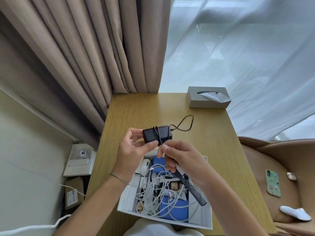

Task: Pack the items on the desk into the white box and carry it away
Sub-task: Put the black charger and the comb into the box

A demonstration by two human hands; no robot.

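Note:
My left hand [132, 150] grips a black power adapter [156, 136] above the wooden desk [136, 109], with its black cable [185, 123] wound a few turns round the body. My right hand [177, 155] pinches that cable just below the adapter. The loose end of the cable loops on the desk behind. Under both hands sits the white box [207, 217], holding white cables [153, 188], blue packs [173, 208], a black comb [192, 189] and several small items.
A grey tissue box [207, 99] stands at the desk's far right corner. A tan chair [276, 167] on the right carries a phone [272, 183], an earbud case [291, 176] and a white slipper [295, 212]. Curtains hang behind; boxes lie on the floor at left.

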